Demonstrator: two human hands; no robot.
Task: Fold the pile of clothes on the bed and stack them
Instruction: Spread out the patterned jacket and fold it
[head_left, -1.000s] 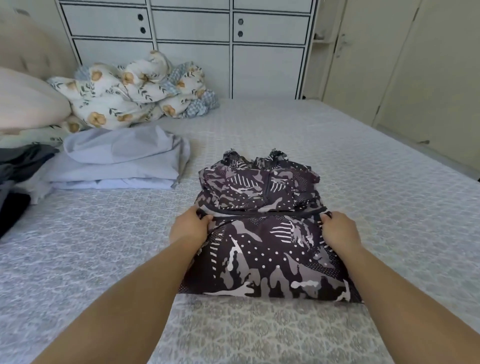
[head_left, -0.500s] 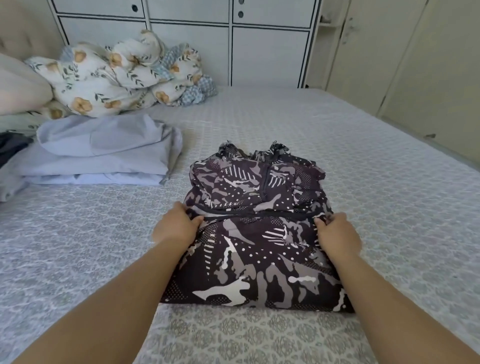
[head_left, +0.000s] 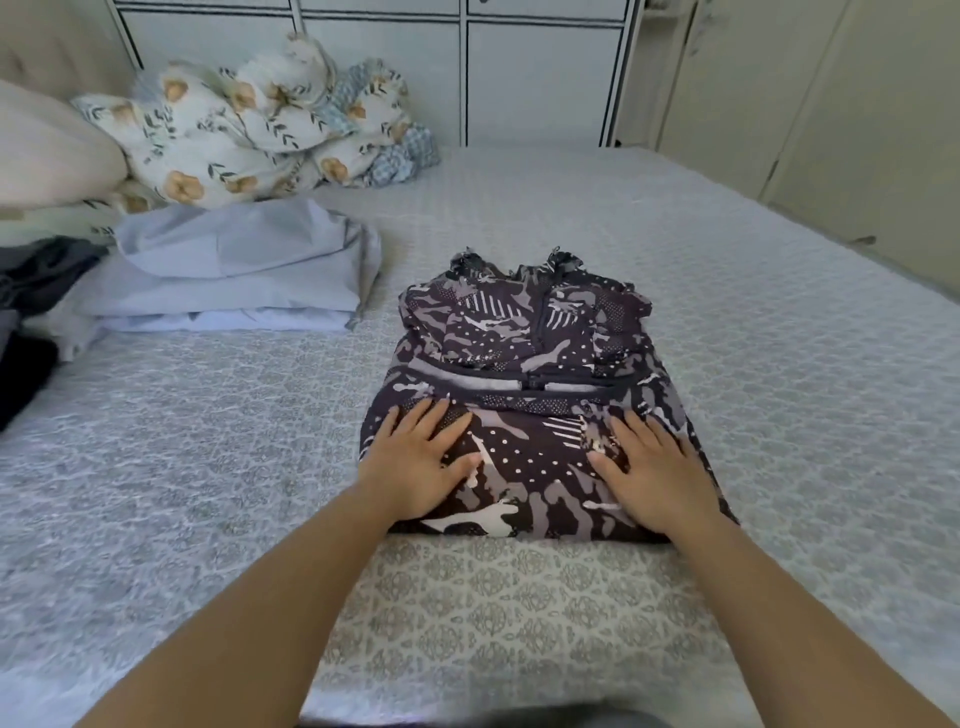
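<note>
Both hands (head_left: 421, 467) (head_left: 655, 475) now flat atop patterned garment (head_left: 524, 332), formerly edge-gripped.

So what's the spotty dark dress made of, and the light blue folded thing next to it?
The dark patterned garment looks like thin, soft woven fabric with a matte finish: it lies flat and creases finely under the left hand and right hand. The light blue folded cloth looks like smooth cotton-like fabric, holding crisp folds; exact fibres cannot be told.

1. The bed (head_left: 727, 322) wore a grey patterned cover.
2. On it lay my patterned dress (head_left: 524, 374), folded.
3. Left of it sat blue sheets (head_left: 228, 270), dark clothes (head_left: 31, 312) and a floral quilt (head_left: 249, 130).
</note>
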